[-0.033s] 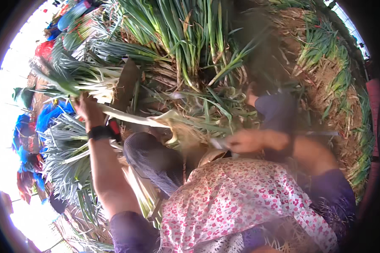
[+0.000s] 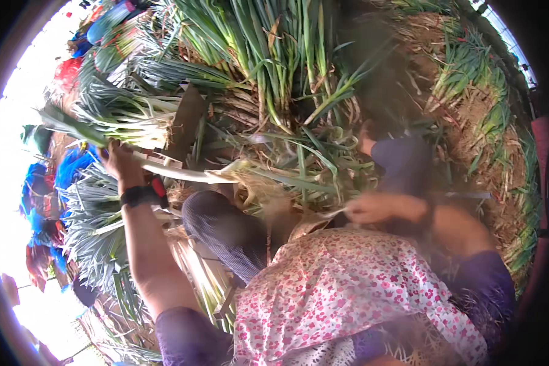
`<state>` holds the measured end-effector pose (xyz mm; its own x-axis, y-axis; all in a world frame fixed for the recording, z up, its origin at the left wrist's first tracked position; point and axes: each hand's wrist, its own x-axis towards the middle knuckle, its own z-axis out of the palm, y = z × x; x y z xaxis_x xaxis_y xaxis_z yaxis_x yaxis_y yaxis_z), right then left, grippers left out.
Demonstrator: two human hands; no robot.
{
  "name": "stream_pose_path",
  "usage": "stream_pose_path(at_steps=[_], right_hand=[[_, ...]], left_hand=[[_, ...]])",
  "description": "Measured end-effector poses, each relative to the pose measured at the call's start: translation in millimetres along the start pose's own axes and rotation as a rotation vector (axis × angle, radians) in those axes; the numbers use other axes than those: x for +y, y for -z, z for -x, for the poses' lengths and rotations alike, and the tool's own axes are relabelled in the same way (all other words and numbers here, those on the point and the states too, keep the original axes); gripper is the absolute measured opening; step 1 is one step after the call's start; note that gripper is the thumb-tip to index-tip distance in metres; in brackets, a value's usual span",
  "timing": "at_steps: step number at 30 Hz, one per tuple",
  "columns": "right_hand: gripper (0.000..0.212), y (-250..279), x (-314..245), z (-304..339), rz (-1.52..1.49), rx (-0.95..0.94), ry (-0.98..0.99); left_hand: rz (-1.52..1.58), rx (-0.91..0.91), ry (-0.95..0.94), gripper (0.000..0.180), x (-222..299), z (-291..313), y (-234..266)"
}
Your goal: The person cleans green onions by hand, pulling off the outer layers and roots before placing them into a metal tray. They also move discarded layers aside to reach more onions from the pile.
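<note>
My left hand [image 2: 121, 161], with a dark band on its wrist, is closed around a long green onion [image 2: 177, 173]. Its green leaves stick out beyond the hand at the far left, and its white stem slants right toward a tuft of pale roots [image 2: 259, 183] above my knee. Close to my lap, my right hand [image 2: 372, 207] is closed on a thin pale strip [image 2: 329, 215] that trails left from the fingers. Blur hides whether the strip is a peeled leaf layer.
A tall heap of green onions [image 2: 274, 55] stands straight ahead. Trimmed onions [image 2: 146, 119] lie beside a brown upright board [image 2: 185, 122] at the left, and more [image 2: 94, 213] are below them. Loose leaves [image 2: 323, 158] litter the ground before me. Flowered cloth [image 2: 348, 287] covers my lap.
My right hand has shifted slightly right, and the pale strip shows longer from its fingers. My left hand has moved a little left with the green onion, whose leaves look less blurred.
</note>
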<state>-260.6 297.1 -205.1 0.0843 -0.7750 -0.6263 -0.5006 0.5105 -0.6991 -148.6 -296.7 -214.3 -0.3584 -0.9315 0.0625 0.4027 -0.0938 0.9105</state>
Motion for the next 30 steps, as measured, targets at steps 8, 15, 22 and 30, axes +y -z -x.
stream_pose_path(at_steps=[8, 15, 22, 30], right_hand=[[0.057, 52.1, -10.0, -11.8, -0.048, 0.893, 0.231], [0.059, 78.8, -131.9, -94.4, -0.281, 0.813, 0.595], [0.035, 99.6, -145.4, -97.3, -0.2, 0.86, 0.607], [0.024, 99.0, -137.0, -95.0, -0.071, 1.011, 0.615]], left_hand=[[-0.633, -0.145, -0.434, 0.032, 68.1, 74.4, -57.0], [0.321, -0.254, 0.32, 0.027, 62.2, 178.6, -130.9], [0.719, -0.562, 0.594, 0.018, 50.4, 224.3, -156.3], [0.686, -0.539, 0.647, 0.018, 27.6, 215.2, -150.2]])
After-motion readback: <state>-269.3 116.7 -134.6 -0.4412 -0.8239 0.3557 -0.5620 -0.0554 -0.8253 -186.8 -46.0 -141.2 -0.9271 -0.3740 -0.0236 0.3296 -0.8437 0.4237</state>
